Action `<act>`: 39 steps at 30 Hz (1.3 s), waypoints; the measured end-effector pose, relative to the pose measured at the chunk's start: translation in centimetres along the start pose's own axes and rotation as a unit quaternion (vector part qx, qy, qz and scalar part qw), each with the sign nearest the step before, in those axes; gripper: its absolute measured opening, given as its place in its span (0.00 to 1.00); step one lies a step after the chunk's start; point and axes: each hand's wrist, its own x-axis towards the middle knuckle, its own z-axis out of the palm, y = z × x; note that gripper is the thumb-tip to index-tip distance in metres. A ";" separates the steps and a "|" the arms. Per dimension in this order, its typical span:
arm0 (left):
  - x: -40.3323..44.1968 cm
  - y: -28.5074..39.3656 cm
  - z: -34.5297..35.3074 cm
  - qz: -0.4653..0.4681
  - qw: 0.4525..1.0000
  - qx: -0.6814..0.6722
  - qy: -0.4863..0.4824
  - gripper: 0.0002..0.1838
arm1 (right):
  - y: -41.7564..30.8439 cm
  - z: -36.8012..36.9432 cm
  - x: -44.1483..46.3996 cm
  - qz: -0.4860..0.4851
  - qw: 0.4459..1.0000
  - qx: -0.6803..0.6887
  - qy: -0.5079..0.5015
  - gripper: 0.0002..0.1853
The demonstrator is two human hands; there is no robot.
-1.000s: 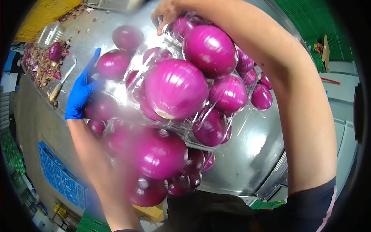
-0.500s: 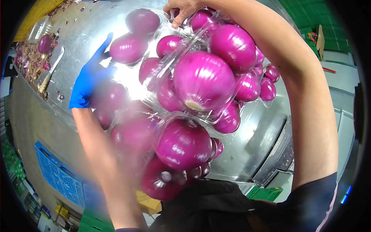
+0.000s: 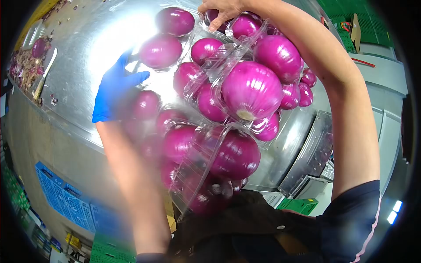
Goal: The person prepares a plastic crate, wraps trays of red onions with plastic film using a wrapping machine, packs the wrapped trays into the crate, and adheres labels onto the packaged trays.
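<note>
Red onions (image 3: 252,90) in clear plastic packs (image 3: 223,55) are crowded together on a metal table (image 3: 81,83), some packs stacked high near the camera. My left hand (image 3: 117,90), in a blue glove, is beside the left edge of the group with thumb and fingers spread. Its thumb points toward the nearest onions (image 3: 147,104), and its lower part is blurred. At the far side, my bare right hand (image 3: 223,11) curls its fingers over the rim of a pack. My right arm bends around the right side of the heap.
A knife (image 3: 45,74) lies at the table's left edge near onion peelings (image 3: 26,72) and a loose onion (image 3: 38,47). Below left stands a blue crate (image 3: 66,197). Green crates (image 3: 368,28) are at upper right, and a metal tray-like part (image 3: 307,158) is at the right.
The onion packs and both hands have shifted right across the table. The knife and peelings appear farther left as the view moved. My left thumb now sticks out more clearly.
</note>
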 end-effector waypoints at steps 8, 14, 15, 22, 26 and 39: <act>-1.3 1.0 3.4 -0.004 0.999 0.025 -0.034 0.46 | 0.9 3.3 -3.0 0.025 0.999 0.032 -0.011 0.25; -1.5 1.3 6.7 0.055 0.998 0.004 -0.042 0.47 | 2.7 5.8 -5.6 0.011 0.999 0.050 0.005 0.25; -1.5 0.8 7.0 0.041 0.998 0.009 -0.054 0.47 | 3.0 6.8 -5.4 0.002 0.999 0.054 0.004 0.25; -1.9 0.4 9.7 0.034 0.997 -0.009 -0.066 0.49 | 3.6 8.9 -7.3 0.012 1.000 0.001 0.001 0.26; -2.6 1.1 11.2 0.028 0.998 -0.022 -0.059 0.50 | 5.0 10.1 -8.4 -0.029 0.998 0.046 0.016 0.29; -1.9 -0.8 13.3 -0.073 0.995 -0.054 -0.035 0.47 | 8.3 13.1 -6.0 0.045 0.993 0.021 0.110 0.39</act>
